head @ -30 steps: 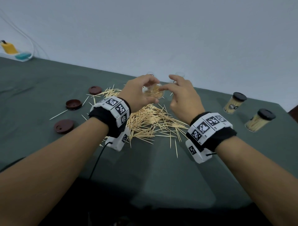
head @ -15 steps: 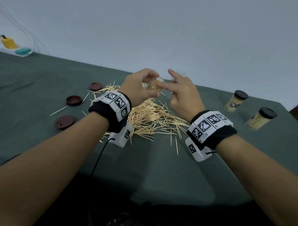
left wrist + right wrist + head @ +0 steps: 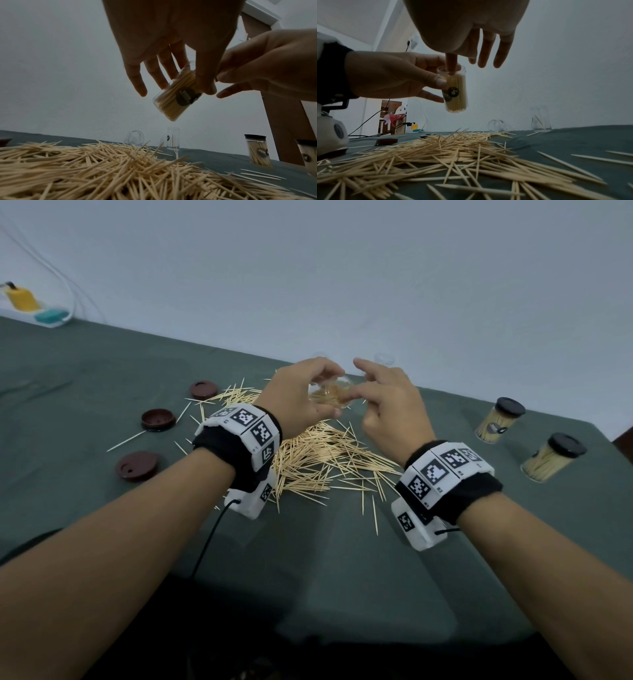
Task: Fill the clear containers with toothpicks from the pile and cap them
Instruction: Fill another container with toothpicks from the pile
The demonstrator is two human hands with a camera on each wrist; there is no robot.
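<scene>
My left hand [image 3: 308, 397] grips a clear container [image 3: 330, 398] packed with toothpicks, lifted above the toothpick pile [image 3: 318, 457]. In the right wrist view its thumb and fingers pinch the container [image 3: 456, 94] near the open mouth. My right hand [image 3: 373, 395] hovers beside it with straight fingers. Its index finger [image 3: 452, 65] dips into the mouth and touches the toothpick ends. The left wrist view shows the container [image 3: 171, 105] tilted, with a dark round label.
Three brown caps [image 3: 203, 389] [image 3: 158, 419] [image 3: 137, 465] lie left of the pile. Two filled, capped containers [image 3: 500, 419] [image 3: 551, 462] stand at the right. Behind the pile one empty container [image 3: 497, 125] lies on its side and another [image 3: 540, 120] stands upright. A power strip [image 3: 34, 313] sits far left.
My left hand keeps hold of the container, which was tilted half a second ago. My right index finger has moved from beside the rim into the container's mouth.
</scene>
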